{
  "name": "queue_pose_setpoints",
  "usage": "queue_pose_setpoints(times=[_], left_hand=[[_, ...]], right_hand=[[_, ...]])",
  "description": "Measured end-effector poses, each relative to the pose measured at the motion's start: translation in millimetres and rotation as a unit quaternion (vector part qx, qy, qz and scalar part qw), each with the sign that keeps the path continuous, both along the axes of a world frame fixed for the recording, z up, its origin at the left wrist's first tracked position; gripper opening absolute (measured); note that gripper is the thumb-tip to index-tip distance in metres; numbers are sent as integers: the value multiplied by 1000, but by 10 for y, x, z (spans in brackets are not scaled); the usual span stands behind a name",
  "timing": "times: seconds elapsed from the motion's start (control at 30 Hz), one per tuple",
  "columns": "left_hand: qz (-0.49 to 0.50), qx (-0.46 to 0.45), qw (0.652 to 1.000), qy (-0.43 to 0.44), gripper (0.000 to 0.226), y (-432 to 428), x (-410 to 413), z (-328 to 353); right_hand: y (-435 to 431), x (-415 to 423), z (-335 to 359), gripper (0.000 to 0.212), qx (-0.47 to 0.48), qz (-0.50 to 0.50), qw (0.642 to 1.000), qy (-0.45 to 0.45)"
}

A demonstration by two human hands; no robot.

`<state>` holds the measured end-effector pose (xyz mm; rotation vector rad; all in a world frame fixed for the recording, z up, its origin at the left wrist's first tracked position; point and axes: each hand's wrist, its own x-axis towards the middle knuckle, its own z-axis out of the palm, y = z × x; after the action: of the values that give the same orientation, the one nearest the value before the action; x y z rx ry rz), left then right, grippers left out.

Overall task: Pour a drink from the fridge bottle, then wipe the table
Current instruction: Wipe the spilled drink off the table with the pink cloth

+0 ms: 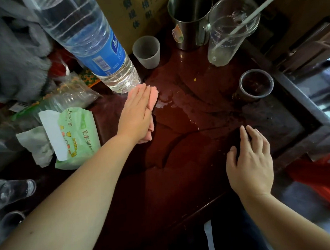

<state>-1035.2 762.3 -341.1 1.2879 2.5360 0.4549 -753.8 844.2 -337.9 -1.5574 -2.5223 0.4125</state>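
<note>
the dark red-brown wooden bench [181, 171] fills the middle of the view, and wet streaks are seen across its surface. a large clear plastic water bottle with a blue label [92, 44] is stood at the far left of the bench, its base just beside the cloth described below. a green plastic tissue pack [79, 136] is laid at the left edge, with a white tissue drawn partly out of it. a stainless steel mug [190, 21] is placed at the far side. a tall clear plastic cup [226, 37] is set touching or just beside the mug on its right, and a white straw [259, 6] is leaned inside it.

the left hand [135, 113] is laid flat on a pink cloth [153, 99]; its fingers are held straight and together, and the cloth is pressed to the bench beneath the palm. the right hand [250, 159] is rested on the bench near the front right, well apart from the cloth; its fingers are slightly spread and lightly bent, and nothing is held.

a small frosted plastic cup [146, 52] is stood between the bottle and the mug. a small clear cup of dark drink [256, 85] is stood at the right. a shallow puddle of clear liquid [170, 102] is located just right of the cloth.
</note>
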Motion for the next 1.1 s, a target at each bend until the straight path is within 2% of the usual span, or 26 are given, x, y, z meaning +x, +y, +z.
queue_pose_setpoints(times=[0.13,0.3,0.4,0.6,0.73,0.97,1.1], left_hand=[[-39,-1,999,14,56,70,-62,36],[-122,22,992,-28,62,340,-225,50],[-138,24,989,-42,65,500,-265,47],[-200,12,978,-56,65,430,-225,115],[-202,14,976,-77,68,324,-133,127],[-212,15,976,-51,70,100,25,60],[-184,33,981,-51,67,17,138,73]], right_hand=[[-5,1,-10,58,3,1,1000,2],[0,0,-23,57,3,0,1000,3],[0,1,-25,57,10,0,1000,7],[-7,-3,-34,56,8,-3,1000,12],[-8,0,-36,56,8,-1,1000,18],[-8,10,-46,55,6,0,1000,26],[-5,15,-42,55,5,0,1000,26]])
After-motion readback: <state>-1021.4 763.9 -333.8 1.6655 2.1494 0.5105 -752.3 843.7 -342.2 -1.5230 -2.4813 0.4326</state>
